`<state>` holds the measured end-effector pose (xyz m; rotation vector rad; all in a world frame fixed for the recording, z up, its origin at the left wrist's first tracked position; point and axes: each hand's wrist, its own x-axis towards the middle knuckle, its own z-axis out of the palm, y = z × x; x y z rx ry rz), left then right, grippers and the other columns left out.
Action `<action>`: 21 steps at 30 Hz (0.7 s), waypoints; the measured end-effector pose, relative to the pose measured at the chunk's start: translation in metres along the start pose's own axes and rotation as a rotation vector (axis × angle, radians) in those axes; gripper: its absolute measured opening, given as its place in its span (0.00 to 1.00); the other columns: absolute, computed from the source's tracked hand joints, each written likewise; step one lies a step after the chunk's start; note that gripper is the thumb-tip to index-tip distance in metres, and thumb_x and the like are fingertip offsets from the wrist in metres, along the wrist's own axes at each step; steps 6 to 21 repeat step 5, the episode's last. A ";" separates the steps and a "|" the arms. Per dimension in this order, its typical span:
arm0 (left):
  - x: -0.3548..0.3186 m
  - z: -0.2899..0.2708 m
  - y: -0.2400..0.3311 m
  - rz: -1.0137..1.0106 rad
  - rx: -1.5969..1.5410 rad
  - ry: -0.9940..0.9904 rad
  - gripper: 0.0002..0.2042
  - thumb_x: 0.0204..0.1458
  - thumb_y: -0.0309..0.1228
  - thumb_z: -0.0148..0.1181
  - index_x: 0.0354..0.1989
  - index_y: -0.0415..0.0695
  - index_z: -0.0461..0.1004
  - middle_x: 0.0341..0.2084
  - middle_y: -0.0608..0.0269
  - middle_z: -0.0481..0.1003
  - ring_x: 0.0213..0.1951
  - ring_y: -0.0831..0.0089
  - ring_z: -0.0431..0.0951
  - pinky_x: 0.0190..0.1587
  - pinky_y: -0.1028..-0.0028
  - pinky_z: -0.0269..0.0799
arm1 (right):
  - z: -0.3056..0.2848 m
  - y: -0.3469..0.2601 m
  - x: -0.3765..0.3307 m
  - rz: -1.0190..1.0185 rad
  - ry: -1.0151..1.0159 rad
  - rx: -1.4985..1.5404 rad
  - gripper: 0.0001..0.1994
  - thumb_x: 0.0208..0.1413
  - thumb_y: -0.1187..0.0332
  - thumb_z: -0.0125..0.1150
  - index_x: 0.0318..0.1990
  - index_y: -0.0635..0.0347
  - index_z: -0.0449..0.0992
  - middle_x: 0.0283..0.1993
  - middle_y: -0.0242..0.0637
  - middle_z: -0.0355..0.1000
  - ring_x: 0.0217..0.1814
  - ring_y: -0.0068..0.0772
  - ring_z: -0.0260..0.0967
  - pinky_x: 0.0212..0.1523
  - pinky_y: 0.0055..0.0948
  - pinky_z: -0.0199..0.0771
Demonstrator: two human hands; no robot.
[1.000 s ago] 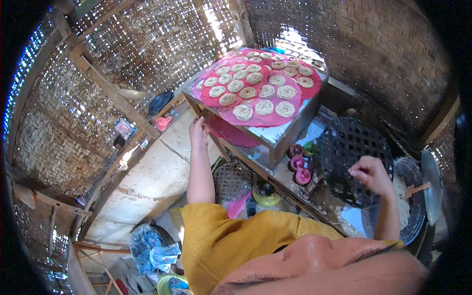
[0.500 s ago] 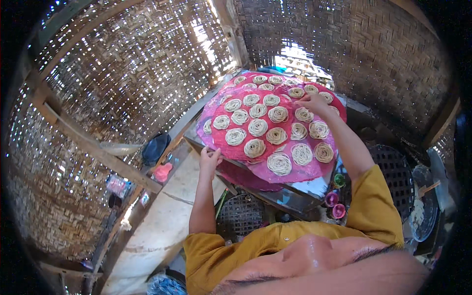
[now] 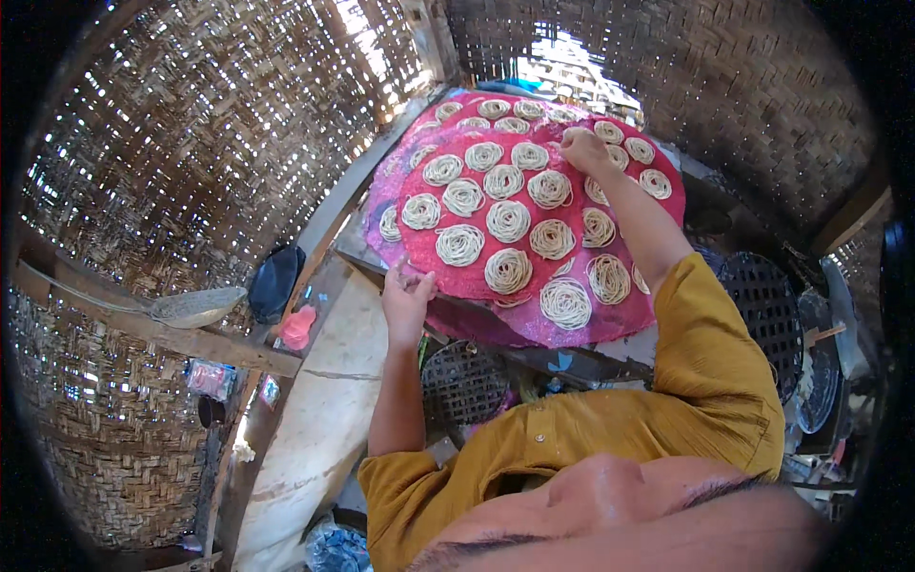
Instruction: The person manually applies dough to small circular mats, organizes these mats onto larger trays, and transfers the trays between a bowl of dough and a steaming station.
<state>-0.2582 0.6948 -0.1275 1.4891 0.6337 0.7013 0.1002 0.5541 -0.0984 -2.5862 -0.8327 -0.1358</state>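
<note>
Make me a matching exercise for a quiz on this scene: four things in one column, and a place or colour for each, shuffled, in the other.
Things:
1. left hand
2. right hand
3. shirt
4. black basket

Places or colours:
A. yellow
B. under the table edge, beside the left forearm
C. at the near edge of the pink sheet
D. far across the sheet, among the noodle coils

Pairs: 1-C, 2-D, 3-A, 4-B

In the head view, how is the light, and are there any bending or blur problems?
Head view: daylight pierces the woven wall as bright specks, and the opening behind the pink tray is overexposed; the fisheye bends the wooden beam near the rim; the noodle coils look sharp, while the face at the bottom is blurred.
</note>
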 end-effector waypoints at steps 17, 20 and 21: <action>0.008 0.000 -0.007 0.010 -0.082 -0.007 0.25 0.43 0.22 0.54 0.51 0.39 0.54 0.25 0.63 0.68 0.27 0.80 0.69 0.34 0.80 0.70 | 0.000 -0.003 0.006 -0.027 -0.059 0.019 0.12 0.37 0.60 0.59 0.28 0.56 0.73 0.38 0.38 0.69 0.39 0.35 0.67 0.38 0.31 0.66; 0.008 0.000 -0.007 0.010 -0.082 -0.007 0.25 0.43 0.22 0.54 0.51 0.39 0.54 0.25 0.63 0.68 0.27 0.80 0.69 0.34 0.80 0.70 | 0.000 -0.003 0.006 -0.027 -0.059 0.019 0.12 0.37 0.60 0.59 0.28 0.56 0.73 0.38 0.38 0.69 0.39 0.35 0.67 0.38 0.31 0.66; 0.008 0.000 -0.007 0.010 -0.082 -0.007 0.25 0.43 0.22 0.54 0.51 0.39 0.54 0.25 0.63 0.68 0.27 0.80 0.69 0.34 0.80 0.70 | 0.000 -0.003 0.006 -0.027 -0.059 0.019 0.12 0.37 0.60 0.59 0.28 0.56 0.73 0.38 0.38 0.69 0.39 0.35 0.67 0.38 0.31 0.66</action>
